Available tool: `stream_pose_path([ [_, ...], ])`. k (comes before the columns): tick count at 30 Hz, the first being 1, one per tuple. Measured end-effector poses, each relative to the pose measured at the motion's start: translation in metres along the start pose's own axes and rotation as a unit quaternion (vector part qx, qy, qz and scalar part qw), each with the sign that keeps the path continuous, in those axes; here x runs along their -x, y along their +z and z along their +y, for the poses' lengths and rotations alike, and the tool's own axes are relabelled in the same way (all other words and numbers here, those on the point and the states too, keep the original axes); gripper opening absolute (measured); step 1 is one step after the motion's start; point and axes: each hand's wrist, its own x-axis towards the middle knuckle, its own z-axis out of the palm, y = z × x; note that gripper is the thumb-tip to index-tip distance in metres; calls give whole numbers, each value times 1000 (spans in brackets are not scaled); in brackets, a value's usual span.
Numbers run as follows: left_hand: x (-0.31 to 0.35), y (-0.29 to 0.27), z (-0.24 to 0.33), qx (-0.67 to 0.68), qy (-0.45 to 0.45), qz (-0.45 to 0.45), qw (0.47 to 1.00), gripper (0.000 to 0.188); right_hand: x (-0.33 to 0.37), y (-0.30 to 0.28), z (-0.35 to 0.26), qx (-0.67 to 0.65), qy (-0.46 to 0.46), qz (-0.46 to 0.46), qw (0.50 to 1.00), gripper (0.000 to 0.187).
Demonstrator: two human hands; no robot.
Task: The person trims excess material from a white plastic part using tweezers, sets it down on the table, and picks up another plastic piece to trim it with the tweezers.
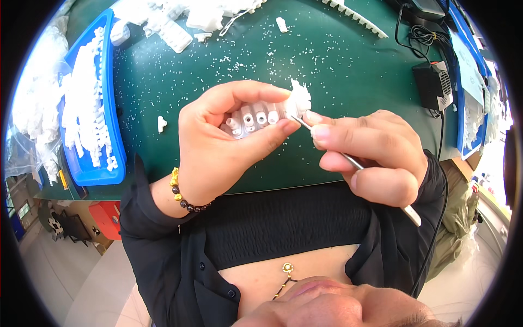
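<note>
My left hand point(218, 122) is closed around a translucent white plastic part point(256, 117) with a row of short hollow tubes along it. Its thumb and index finger press near the right end, where a rough white piece point(298, 98) sticks up. In my right hand point(376, 152) is a slim metal hand tool point(354, 162), gripped like a pen. The tool's tip meets the part just beside my left thumb. My fingers hide much of the part's underside.
Small white granules lie scattered over the green tabletop point(163, 87). A blue tray point(117, 158) of white plastic pieces stands at left, with more white parts point(174, 35) at the far edge. A black power adapter point(433, 87) with cables sits at right, next to another blue tray point(479, 139).
</note>
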Motion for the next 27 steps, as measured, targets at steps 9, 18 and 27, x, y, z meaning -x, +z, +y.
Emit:
stream_pose_path([
  [9, 0, -2, 2, -2, -11, -11, 1000, 32, 1, -2, -1, 8, 6, 19, 1000, 24],
  [18, -4, 0, -3, 94, -10, 41, 995, 31, 6, -10, -4, -70, 94, 31, 993, 23],
  [27, -9, -11, -1, 262, -162, -83, 948, 38, 0, -10, -1, -80, 82, -9, 993, 24],
])
